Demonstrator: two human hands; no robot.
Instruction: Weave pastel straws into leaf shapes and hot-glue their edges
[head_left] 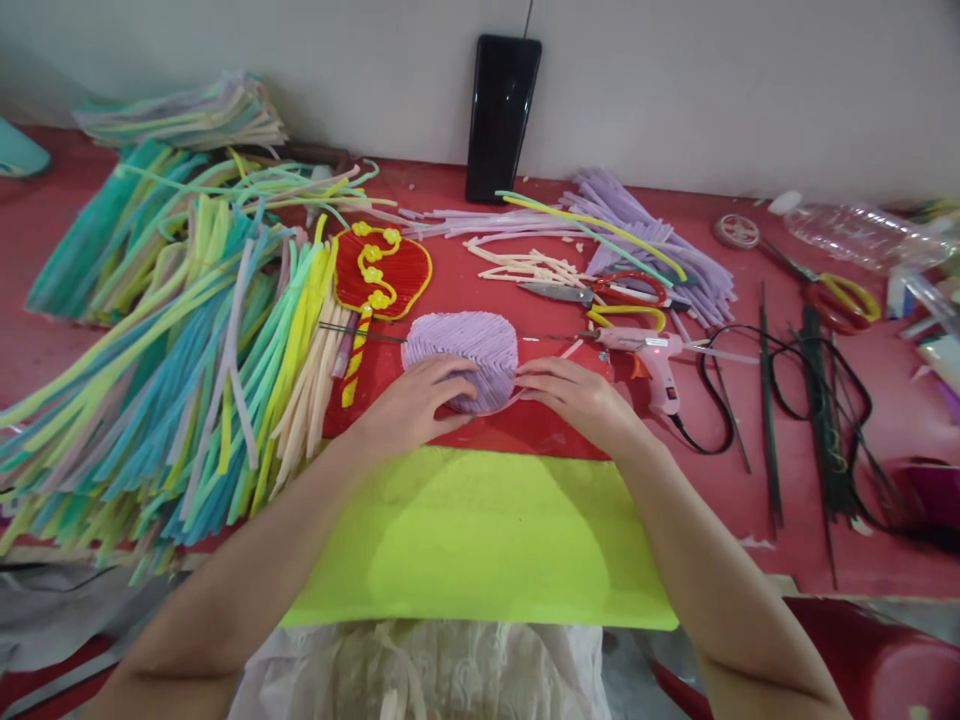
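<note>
A light purple fan-shaped piece (469, 335) made of rows of pipe cleaners lies in front of me, with thin dark wires (360, 331) sticking out to its left. My left hand (420, 395) grips its lower left side, fingers on top and thumb at the near edge. At the right edge, the fingers of my right hand (574, 393) are pinched on a pale purple pipe cleaner (573, 349) that runs along the rim. Part of the lower rim is hidden by my fingers. Just beyond lies a red fan (405, 275) with yellow trim and flowers.
Bundles of coloured pipe cleaners (180, 380) cover the left. A pink glue gun (652, 360) with a black cord, scissors (600, 290) and purple pipe cleaners (630, 225) lie at right. A phone (504, 115) leans on the wall. A lime-green sheet (480, 540) hangs over the near edge.
</note>
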